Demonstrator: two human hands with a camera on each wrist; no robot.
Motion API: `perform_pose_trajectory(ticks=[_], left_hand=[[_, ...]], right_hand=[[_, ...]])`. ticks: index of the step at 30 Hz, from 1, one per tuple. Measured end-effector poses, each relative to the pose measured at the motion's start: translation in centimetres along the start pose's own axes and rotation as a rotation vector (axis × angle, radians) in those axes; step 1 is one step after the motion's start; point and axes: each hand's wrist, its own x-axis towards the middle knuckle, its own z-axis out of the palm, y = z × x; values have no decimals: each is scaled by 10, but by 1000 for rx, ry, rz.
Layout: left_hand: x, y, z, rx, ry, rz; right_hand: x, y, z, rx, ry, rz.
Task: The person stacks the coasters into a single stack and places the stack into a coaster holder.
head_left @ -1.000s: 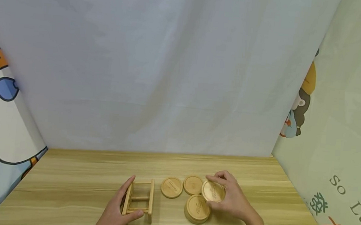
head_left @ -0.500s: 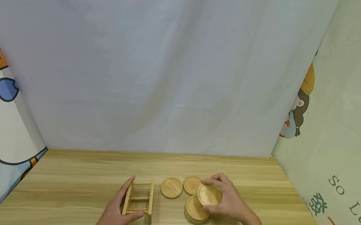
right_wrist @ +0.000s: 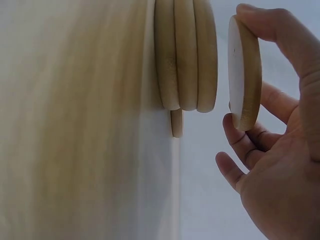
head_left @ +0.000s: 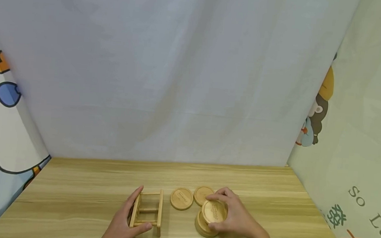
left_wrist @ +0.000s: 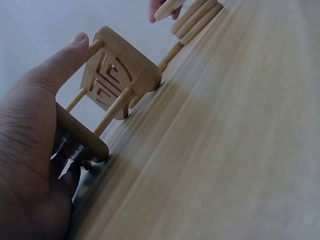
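Note:
My left hand (head_left: 119,225) grips a small wooden coaster rack (head_left: 160,212) by its left side, thumb along a rod. In the left wrist view, the rack's far side panel (left_wrist: 120,75) has cut-out slots, and thin rods join it to the near panel. My right hand (head_left: 240,217) pinches a round wooden coaster (head_left: 212,212) by its edge, an engraved face upward. Below it stands a stack of coasters (head_left: 201,229). From the right wrist, a gap shows between the held coaster (right_wrist: 251,75) and the three stacked ones (right_wrist: 186,60); its underside is white.
Two loose coasters lie flat behind the stack: one engraved coaster (head_left: 181,199) nearer the rack and another coaster (head_left: 202,194) partly behind the right hand's fingers. A pale curtain (head_left: 179,95) hangs along the wooden table's (head_left: 88,185) back edge, with printed panels at both sides.
My right hand has carried the coaster left and toward me, from beside the stack to over it. My left hand and the rack have stayed in place.

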Motion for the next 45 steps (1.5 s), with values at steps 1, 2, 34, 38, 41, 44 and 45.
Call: perform_pose_trajectory(ticks=[1,2,34,38,41,44,45], left_hand=[[0,0,0,-1,0,1],[1,0,0,-1,0,2],[1,-4,0,-7,8,24],[1,-4,1,-23,7,22],[1,-4,1,-23,7,21],[1,-4,1,-13,8,19],[1,-4,1,-9,8,20]], right_hand=[[0,0,0,0,-1,2],[-1,-1,0,1,-1,3],[1,0,8,-12,-62,-3],[0,0,8,-12,-70,-2],[0,1,9,-9,-76,-4],[0,1,9,-7,-78,-5],[0,1,9,-9,-77,-3]])
